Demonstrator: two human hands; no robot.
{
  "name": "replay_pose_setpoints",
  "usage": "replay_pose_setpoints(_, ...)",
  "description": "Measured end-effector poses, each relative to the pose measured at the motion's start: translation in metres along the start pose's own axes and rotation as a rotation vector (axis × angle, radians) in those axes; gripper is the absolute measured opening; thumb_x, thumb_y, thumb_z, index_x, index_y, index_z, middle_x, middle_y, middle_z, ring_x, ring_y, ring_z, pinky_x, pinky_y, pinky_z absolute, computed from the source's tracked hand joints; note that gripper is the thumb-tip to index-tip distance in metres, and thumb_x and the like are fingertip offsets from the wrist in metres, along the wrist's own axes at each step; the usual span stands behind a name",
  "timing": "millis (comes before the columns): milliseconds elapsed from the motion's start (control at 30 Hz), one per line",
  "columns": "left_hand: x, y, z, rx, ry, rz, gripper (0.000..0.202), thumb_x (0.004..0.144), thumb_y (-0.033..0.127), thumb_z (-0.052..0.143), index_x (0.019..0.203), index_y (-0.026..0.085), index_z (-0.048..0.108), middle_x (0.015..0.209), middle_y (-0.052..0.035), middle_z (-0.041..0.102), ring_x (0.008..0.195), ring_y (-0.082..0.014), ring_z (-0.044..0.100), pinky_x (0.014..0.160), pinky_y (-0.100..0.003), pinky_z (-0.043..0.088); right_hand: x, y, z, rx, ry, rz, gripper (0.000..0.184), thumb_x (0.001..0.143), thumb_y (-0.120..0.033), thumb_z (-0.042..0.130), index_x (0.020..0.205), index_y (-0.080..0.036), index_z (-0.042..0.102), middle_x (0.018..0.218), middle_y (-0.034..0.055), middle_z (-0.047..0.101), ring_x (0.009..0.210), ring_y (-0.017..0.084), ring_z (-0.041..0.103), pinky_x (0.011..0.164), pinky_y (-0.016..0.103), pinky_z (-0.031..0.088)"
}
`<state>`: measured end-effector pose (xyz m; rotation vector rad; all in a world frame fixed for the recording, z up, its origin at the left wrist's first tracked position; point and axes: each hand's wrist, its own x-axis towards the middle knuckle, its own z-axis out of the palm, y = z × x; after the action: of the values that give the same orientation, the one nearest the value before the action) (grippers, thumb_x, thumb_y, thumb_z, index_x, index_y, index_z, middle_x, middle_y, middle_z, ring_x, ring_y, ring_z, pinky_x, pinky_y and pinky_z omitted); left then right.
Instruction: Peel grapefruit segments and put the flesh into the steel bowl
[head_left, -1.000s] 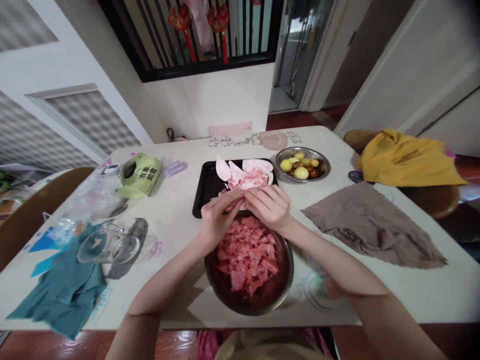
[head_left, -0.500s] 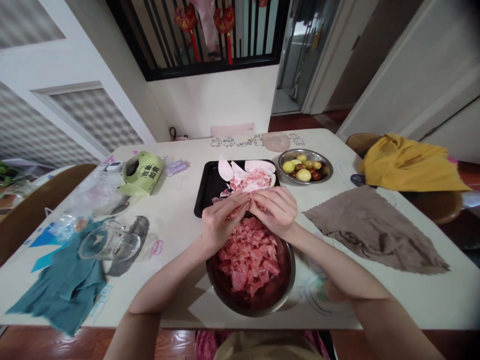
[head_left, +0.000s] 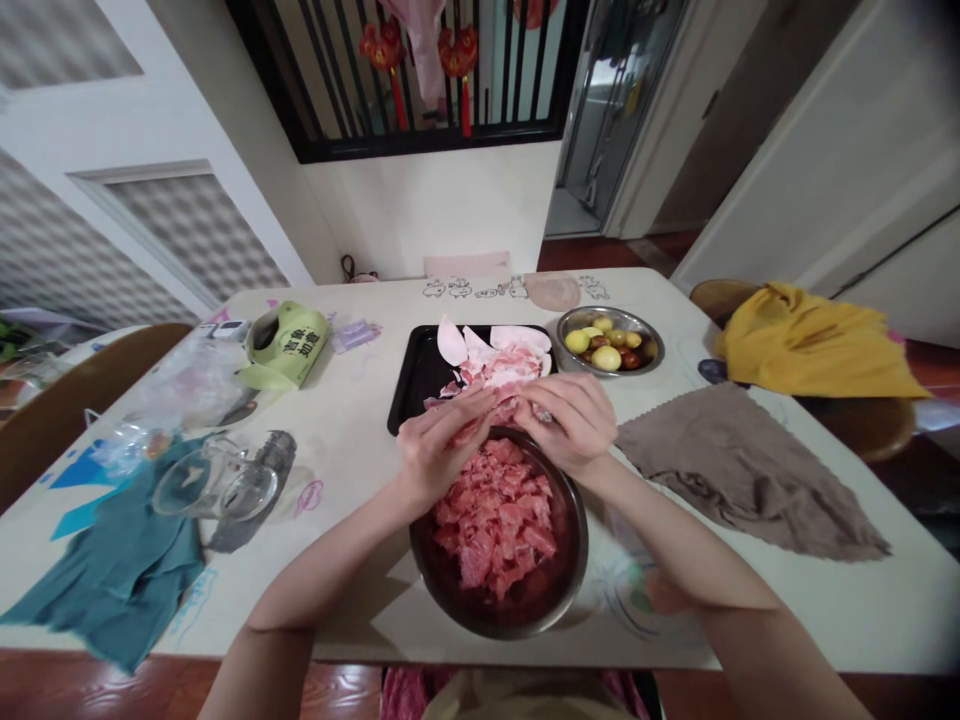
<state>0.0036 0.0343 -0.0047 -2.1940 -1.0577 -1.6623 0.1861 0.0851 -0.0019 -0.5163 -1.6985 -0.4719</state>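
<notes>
My left hand (head_left: 441,442) and my right hand (head_left: 571,425) meet above the far rim of a metal bowl (head_left: 501,632). Between their closed fingers is a piece of raw meat (head_left: 505,408), partly covered by them. A small shiny spot shows at my right fingers; what it is I cannot make out. Below, the bowl holds a heap of red meat pieces (head_left: 495,515). Just beyond my hands lies a black tray (head_left: 420,375) with pale fatty slabs (head_left: 519,338) and pink meat scraps (head_left: 517,366) on it.
Behind on the right stands a metal bowl of fruit (head_left: 611,340). A brown cloth (head_left: 750,470) lies to the right, near a chair with yellow fabric (head_left: 817,345). On the left are a green bag (head_left: 289,345), a glass pitcher (head_left: 217,480) and a teal cloth (head_left: 120,570).
My right hand has shifted slightly right, away from the left, so more of the meat shows between them. The view has moved a little.
</notes>
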Motion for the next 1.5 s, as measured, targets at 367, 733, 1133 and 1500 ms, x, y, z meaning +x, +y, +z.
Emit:
replay_pose_setpoints(367, -0.002, -0.007, -0.001, -0.003, 0.038, -0.081, 0.042, 0.083, 0.008, 0.078, 0.119, 0.028, 0.072, 0.109, 0.0013, 0.080, 0.098, -0.0182, 0.079, 0.087, -0.029, 0.069, 0.005, 0.010, -0.002, 0.061, -0.006, 0.180, 0.016, 0.089, -0.014, 0.066, 0.099, -0.025, 0.071, 0.085, 0.0034, 0.075, 0.078, 0.020, 0.070, 0.072, 0.036, 0.052)
replay_pose_setpoints(733, -0.003, -0.008, -0.001, 0.038, 0.019, -0.109, 0.038, 0.083, 0.012, 0.079, 0.118, 0.026, 0.073, 0.108, -0.0002, 0.081, 0.090, -0.0170, 0.080, 0.082, -0.028, 0.069, -0.002, 0.007, 0.000, -0.029, -0.096, 0.032, 0.031, 0.087, -0.017, 0.074, 0.111, -0.036, 0.072, 0.093, -0.0037, 0.078, 0.089, 0.020, 0.068, 0.082, 0.040, 0.047)
replay_pose_setpoints(1133, -0.002, -0.012, 0.002, 0.014, 0.008, -0.067, 0.033, 0.085, 0.008, 0.075, 0.113, 0.024, 0.074, 0.104, -0.0007, 0.081, 0.104, -0.0219, 0.078, 0.089, -0.033, 0.070, 0.004, 0.015, 0.008, 0.018, -0.050, 0.353, 0.007, 0.090, -0.025, 0.071, 0.085, -0.027, 0.076, 0.083, -0.0008, 0.076, 0.077, 0.018, 0.068, 0.081, 0.042, 0.045)
replay_pose_setpoints(1500, -0.006, -0.019, 0.007, -0.076, 0.001, -0.183, 0.028, 0.086, 0.012, 0.076, 0.111, 0.024, 0.076, 0.108, -0.0026, 0.081, 0.103, -0.0226, 0.078, 0.093, -0.036, 0.068, -0.007, 0.024, 0.021, 0.110, -0.059, 0.510, 0.007, 0.088, -0.025, 0.072, 0.083, -0.024, 0.075, 0.083, 0.0005, 0.075, 0.081, 0.019, 0.069, 0.084, 0.040, 0.044)
